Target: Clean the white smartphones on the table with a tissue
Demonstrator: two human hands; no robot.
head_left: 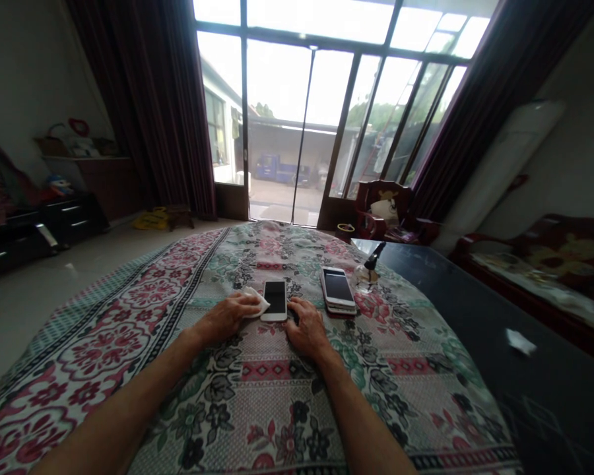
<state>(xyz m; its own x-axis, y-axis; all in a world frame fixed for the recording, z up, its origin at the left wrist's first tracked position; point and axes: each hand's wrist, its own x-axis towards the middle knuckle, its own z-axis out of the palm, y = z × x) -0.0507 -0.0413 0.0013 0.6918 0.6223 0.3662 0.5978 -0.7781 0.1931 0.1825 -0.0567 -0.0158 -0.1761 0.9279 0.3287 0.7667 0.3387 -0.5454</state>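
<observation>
A white smartphone (276, 301) with a dark screen lies face up on the patterned tablecloth (272, 369). My left hand (232, 313), fingers closed, grips a white tissue (255, 303) against the phone's left edge. At the phone's right edge rests my right hand (307, 326), its fingers apart and slightly bent; nothing shows in its grasp. Whether its fingertips press on the phone is hard to see. To the right is a stack of smartphones (338, 289), the top one white-framed. Behind that stack stands a clear spray bottle (367, 277) with a black nozzle.
A dark glossy table (455, 297) adjoins on the right, with a crumpled white tissue (519, 342) on it. Beyond are a carved wooden chair (383, 204), a wooden sofa (549, 264) and glass doors (287, 132). A low stool (179, 216) is by the left curtain.
</observation>
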